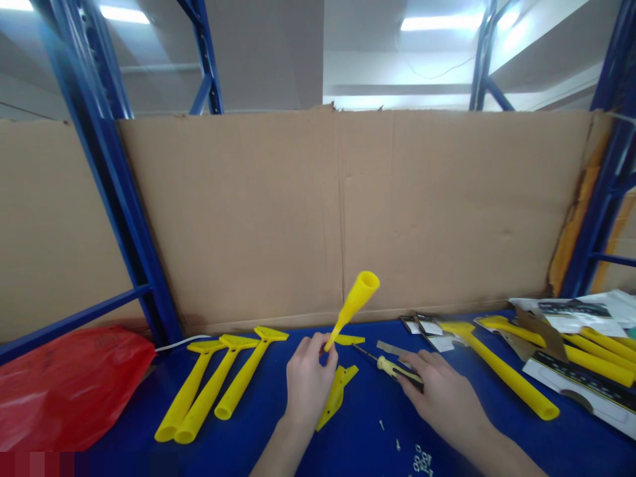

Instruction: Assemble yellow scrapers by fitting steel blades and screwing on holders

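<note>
My left hand (312, 374) is closed on the thin end of a yellow plastic scraper handle (356, 298), whose hollow round end points up and to the right. A flat yellow head piece with holes (339, 397) lies beside that hand. Another flat yellow piece (350, 340) lies just behind. My right hand (442, 391) is closed around a screwdriver (397, 372) with a pale yellow and black handle, its shaft pointing left. A thin grey metal strip (391, 348) is at its fingertips; whether they grip it I cannot tell.
Several yellow scraper handles (243, 376) lie at left beside a red plastic bag (74, 391). One more handle (511, 374) lies at right, near open boxes (586, 391) with further handles. Small screws and nuts (422, 458) are scattered in front. A cardboard wall (278, 218) closes the back.
</note>
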Demonstrator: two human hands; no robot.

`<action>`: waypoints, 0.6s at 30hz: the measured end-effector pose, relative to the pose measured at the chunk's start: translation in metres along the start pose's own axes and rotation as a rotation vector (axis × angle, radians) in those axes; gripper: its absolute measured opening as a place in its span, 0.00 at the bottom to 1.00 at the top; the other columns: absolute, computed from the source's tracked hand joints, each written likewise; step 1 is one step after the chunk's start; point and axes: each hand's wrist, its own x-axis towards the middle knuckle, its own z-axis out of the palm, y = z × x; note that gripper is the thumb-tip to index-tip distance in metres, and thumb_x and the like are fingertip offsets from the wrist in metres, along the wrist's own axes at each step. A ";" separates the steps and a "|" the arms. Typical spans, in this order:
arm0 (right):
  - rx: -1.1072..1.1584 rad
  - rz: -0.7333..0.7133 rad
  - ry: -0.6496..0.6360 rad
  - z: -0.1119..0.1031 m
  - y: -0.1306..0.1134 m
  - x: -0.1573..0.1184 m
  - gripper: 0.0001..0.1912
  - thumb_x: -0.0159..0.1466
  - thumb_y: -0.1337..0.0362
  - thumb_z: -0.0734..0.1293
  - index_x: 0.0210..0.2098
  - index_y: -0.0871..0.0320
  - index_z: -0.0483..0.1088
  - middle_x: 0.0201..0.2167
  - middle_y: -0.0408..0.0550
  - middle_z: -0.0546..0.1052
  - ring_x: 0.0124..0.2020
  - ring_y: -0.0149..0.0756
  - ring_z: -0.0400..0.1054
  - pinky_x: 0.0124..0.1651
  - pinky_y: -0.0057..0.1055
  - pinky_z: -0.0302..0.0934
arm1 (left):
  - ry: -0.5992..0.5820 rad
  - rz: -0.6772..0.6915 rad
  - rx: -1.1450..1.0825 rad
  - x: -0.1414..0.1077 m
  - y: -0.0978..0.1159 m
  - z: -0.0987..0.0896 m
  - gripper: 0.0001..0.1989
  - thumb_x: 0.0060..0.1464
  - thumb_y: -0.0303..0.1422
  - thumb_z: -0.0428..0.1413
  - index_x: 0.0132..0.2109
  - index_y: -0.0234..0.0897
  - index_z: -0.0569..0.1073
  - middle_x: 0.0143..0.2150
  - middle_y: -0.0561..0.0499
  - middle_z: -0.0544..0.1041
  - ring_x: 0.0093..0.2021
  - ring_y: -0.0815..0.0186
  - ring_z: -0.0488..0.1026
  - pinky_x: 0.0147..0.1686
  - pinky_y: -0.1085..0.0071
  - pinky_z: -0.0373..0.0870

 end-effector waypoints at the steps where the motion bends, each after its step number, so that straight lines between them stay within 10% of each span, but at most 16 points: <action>1: 0.034 -0.012 0.069 -0.001 0.001 0.001 0.11 0.57 0.61 0.64 0.36 0.53 0.76 0.36 0.52 0.79 0.41 0.50 0.70 0.39 0.39 0.63 | 0.023 0.087 0.032 0.000 0.002 -0.001 0.06 0.54 0.27 0.50 0.33 0.39 0.72 0.29 0.51 0.76 0.30 0.65 0.73 0.30 0.72 0.69; 4: 0.407 0.071 0.093 -0.004 0.001 0.007 0.15 0.59 0.52 0.61 0.32 0.55 0.74 0.30 0.51 0.78 0.36 0.48 0.71 0.37 0.39 0.64 | 0.078 0.349 0.100 -0.001 0.010 -0.005 0.08 0.55 0.23 0.50 0.35 0.38 0.73 0.32 0.50 0.78 0.33 0.65 0.72 0.31 0.73 0.69; 10: 1.307 0.365 -0.598 -0.010 -0.015 0.004 0.26 0.58 0.42 0.58 0.36 0.60 0.68 0.19 0.45 0.75 0.16 0.32 0.67 0.17 0.26 0.59 | 0.159 0.658 0.179 -0.004 0.017 -0.012 0.08 0.55 0.23 0.51 0.40 0.36 0.73 0.38 0.46 0.78 0.33 0.64 0.70 0.30 0.71 0.71; 18: 1.398 0.374 -0.456 -0.003 -0.023 -0.005 0.13 0.58 0.58 0.66 0.39 0.57 0.64 0.25 0.40 0.72 0.15 0.25 0.64 0.15 0.21 0.57 | 0.202 0.479 0.116 -0.010 0.038 -0.013 0.08 0.57 0.28 0.52 0.44 0.36 0.71 0.42 0.43 0.75 0.39 0.63 0.72 0.34 0.71 0.71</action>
